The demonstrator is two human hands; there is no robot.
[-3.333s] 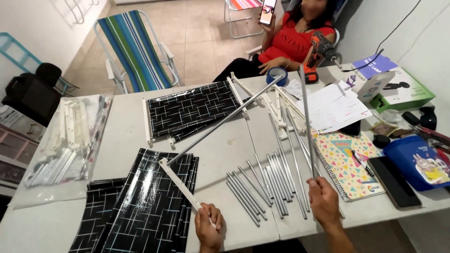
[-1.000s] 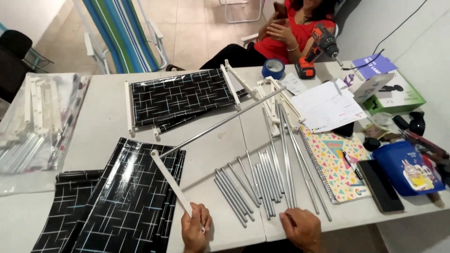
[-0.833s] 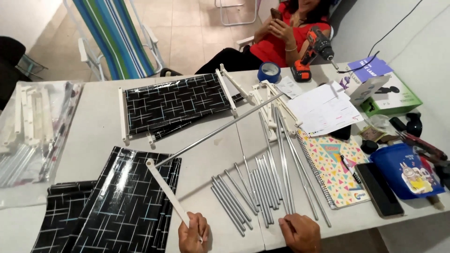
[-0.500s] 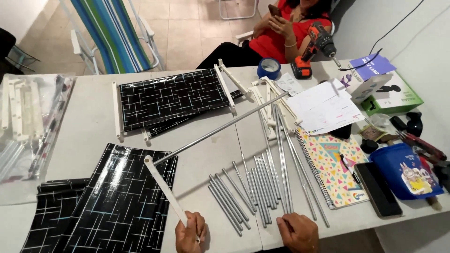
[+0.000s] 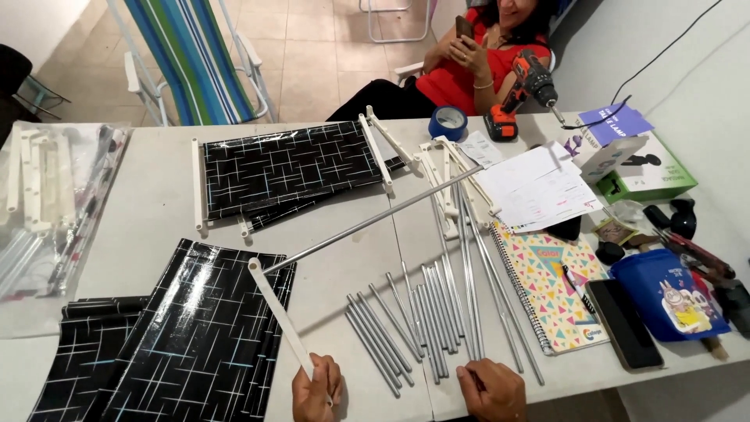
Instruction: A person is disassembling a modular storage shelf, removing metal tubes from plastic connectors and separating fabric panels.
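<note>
My left hand [image 5: 316,389] grips the near end of a white plastic bar [image 5: 279,316]. A long metal rod [image 5: 367,224] runs from the bar's far end up to the right across the table. My right hand [image 5: 494,389] rests at the table's front edge, fingers curled at the near ends of several long grey rods [image 5: 469,266]. Whether it holds one I cannot tell. Several short grey tubes [image 5: 398,328] lie between my hands. A black patterned fabric panel [image 5: 187,336] lies under the white bar.
A second black panel with white side rails [image 5: 285,168] lies further back. A clear bag of white parts [image 5: 47,195] is at left. At right are a colourful notebook [image 5: 547,285], a phone [image 5: 623,322], papers [image 5: 539,187], a blue pouch [image 5: 672,293], a green box [image 5: 644,168]. A seated person [image 5: 476,62] holds a phone beyond the drill [image 5: 519,94] and tape roll [image 5: 448,123].
My right hand set down the long rod it held upright and dropped to the front edge. The view shifted slightly; the left hand kept its hold on the white bar.
</note>
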